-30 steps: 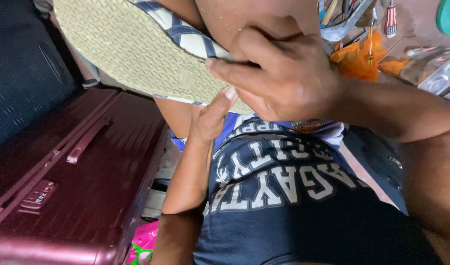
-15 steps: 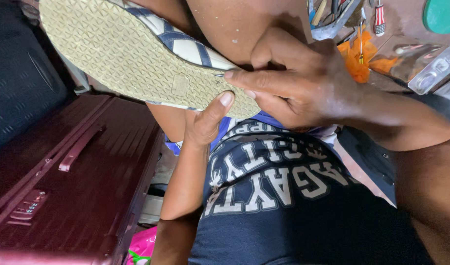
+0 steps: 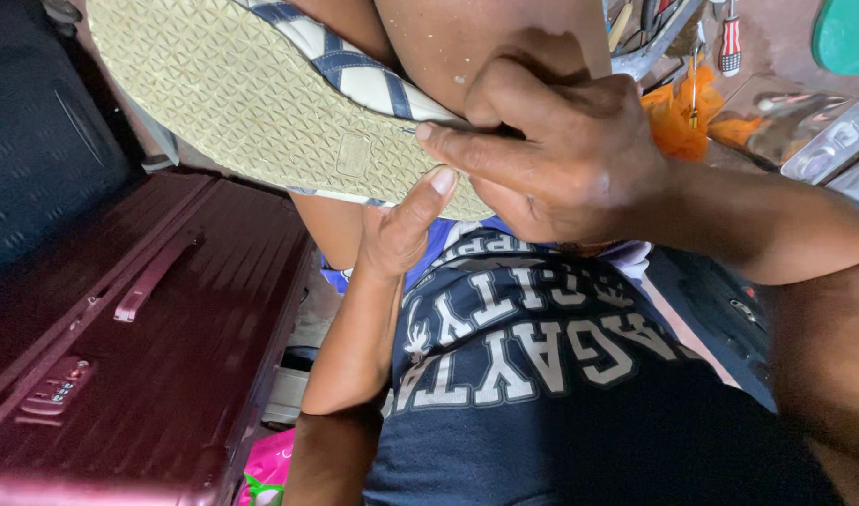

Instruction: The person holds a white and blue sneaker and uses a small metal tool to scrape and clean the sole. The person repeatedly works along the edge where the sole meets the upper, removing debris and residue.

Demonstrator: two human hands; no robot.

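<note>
A flip-flop sandal (image 3: 251,103) with a pale, textured sole and a blue-and-white striped edge lies across my raised leg, sole toward the camera. My right hand (image 3: 561,155) wraps around its heel end, fingers curled over the edge. My left hand (image 3: 401,230) reaches up from below, thumb pressed against the sole near the heel. Both hands are on the sandal.
A maroon hard-shell suitcase (image 3: 139,347) with a handle and lock lies at the left, a dark bag (image 3: 36,141) behind it. Orange plastic (image 3: 678,117), a red-handled screwdriver (image 3: 729,42) and other tools sit at the upper right. A pink bag (image 3: 266,468) shows at the bottom.
The sandal has shifted right and down in view, showing more of its sole. My left thumb has moved up against the sole near my right hand.
</note>
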